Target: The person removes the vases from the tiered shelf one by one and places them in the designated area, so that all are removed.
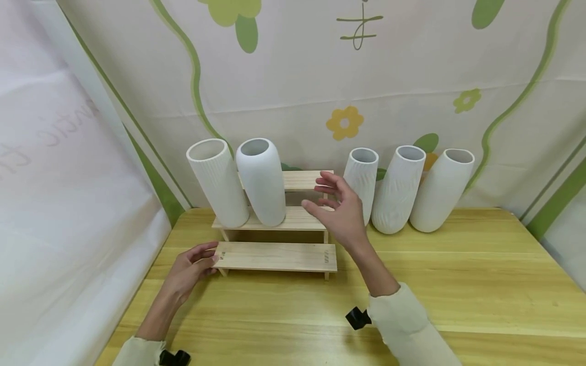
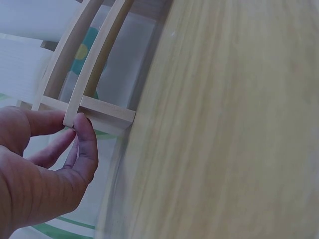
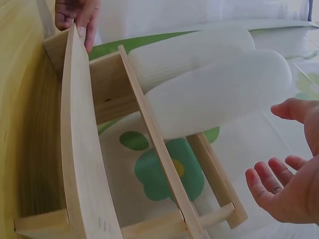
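Note:
A three-tier wooden display stand (image 1: 274, 255) stands on the table. My left hand (image 1: 189, 269) pinches the left end of its lowest board (image 2: 73, 110) between thumb and fingers. On the middle tier, a ribbed white vase (image 1: 218, 185) and a smooth white vase (image 1: 262, 183) stand side by side at the left. My right hand (image 1: 341, 211) is raised over the stand's right end, fingers loosely bent and apart, holding nothing. In the right wrist view the right hand (image 3: 291, 184) is apart from the smooth vase (image 3: 224, 94).
Three more white vases stand right of the stand: one (image 1: 361, 168) partly hidden by my right hand, a textured one (image 1: 398, 190) and a smoother one (image 1: 441, 190). A printed cloth (image 1: 284, 76) hangs behind the wooden table (image 1: 458, 284), and white cloth (image 1: 68, 203) hangs at the left.

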Demonstrator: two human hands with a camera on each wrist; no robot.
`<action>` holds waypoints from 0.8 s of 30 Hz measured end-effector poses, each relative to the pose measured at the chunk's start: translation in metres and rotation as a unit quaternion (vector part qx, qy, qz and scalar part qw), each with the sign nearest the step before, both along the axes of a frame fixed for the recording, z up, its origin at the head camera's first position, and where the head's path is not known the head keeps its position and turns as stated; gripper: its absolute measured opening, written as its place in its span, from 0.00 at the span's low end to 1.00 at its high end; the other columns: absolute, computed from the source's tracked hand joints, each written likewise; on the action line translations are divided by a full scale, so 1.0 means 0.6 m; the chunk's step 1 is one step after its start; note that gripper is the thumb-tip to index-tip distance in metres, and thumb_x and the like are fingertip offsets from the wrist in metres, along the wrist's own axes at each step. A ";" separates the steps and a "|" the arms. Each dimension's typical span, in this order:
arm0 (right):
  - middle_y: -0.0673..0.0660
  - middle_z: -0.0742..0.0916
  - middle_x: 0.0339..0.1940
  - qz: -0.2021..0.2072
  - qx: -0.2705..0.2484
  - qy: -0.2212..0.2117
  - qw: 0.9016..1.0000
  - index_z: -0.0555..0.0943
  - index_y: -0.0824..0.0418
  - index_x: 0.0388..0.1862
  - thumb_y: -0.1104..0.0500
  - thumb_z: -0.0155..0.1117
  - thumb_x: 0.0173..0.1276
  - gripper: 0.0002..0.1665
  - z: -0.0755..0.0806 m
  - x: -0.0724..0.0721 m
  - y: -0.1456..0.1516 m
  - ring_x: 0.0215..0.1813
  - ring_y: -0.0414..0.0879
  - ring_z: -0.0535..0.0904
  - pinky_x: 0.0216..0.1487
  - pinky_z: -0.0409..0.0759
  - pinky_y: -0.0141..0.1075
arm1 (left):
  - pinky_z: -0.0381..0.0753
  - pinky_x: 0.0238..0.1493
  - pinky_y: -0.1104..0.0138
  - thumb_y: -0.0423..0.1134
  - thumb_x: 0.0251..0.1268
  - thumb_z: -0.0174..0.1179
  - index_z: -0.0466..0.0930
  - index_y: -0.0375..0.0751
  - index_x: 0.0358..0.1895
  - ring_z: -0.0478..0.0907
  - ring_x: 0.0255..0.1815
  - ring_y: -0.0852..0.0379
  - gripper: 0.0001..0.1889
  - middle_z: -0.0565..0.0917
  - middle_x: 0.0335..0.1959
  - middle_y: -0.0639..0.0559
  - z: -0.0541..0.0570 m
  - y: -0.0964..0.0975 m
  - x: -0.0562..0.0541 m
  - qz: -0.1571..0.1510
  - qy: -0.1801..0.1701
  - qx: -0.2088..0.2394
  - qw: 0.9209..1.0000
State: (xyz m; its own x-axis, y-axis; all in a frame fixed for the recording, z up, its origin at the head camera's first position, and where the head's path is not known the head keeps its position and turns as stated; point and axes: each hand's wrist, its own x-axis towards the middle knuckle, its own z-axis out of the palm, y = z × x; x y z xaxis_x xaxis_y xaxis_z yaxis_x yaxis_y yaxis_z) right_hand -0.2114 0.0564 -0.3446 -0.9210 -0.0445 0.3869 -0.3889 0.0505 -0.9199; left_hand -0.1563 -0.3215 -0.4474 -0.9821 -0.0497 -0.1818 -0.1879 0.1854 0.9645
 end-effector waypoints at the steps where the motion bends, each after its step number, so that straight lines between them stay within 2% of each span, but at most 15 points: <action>1: 0.60 0.84 0.67 0.004 0.002 0.004 1.000 0.75 0.62 0.76 0.64 0.82 0.63 0.42 0.001 -0.001 -0.005 0.70 0.56 0.83 0.69 0.86 0.54 | 0.90 0.50 0.71 0.34 0.80 0.62 0.69 0.31 0.79 0.83 0.46 0.64 0.29 0.80 0.59 0.48 0.000 0.000 0.000 0.000 0.000 0.000 1.000; 10: 0.64 0.82 0.72 0.023 0.014 0.027 0.999 0.74 0.62 0.78 0.62 0.86 0.59 0.48 -0.002 -0.016 -0.045 0.74 0.59 0.80 0.74 0.80 0.59 | 0.90 0.50 0.71 0.35 0.80 0.63 0.69 0.31 0.79 0.83 0.47 0.64 0.29 0.79 0.59 0.48 0.004 0.000 0.000 -0.003 0.000 -0.003 1.000; 17: 0.63 0.80 0.76 0.032 0.026 0.028 0.999 0.71 0.62 0.81 0.61 0.88 0.56 0.55 -0.004 -0.026 -0.073 0.78 0.57 0.77 0.76 0.80 0.52 | 0.90 0.50 0.71 0.35 0.80 0.63 0.69 0.32 0.79 0.83 0.47 0.64 0.30 0.80 0.59 0.49 0.002 -0.001 0.000 -0.004 -0.001 -0.004 1.000; 24: 0.56 0.77 0.80 0.033 0.037 0.008 0.999 0.70 0.59 0.82 0.57 0.90 0.55 0.58 -0.007 -0.032 -0.098 0.81 0.51 0.74 0.78 0.78 0.46 | 0.90 0.50 0.70 0.36 0.81 0.63 0.68 0.31 0.79 0.83 0.47 0.64 0.30 0.80 0.60 0.49 0.001 0.000 0.000 -0.008 -0.001 -0.006 1.000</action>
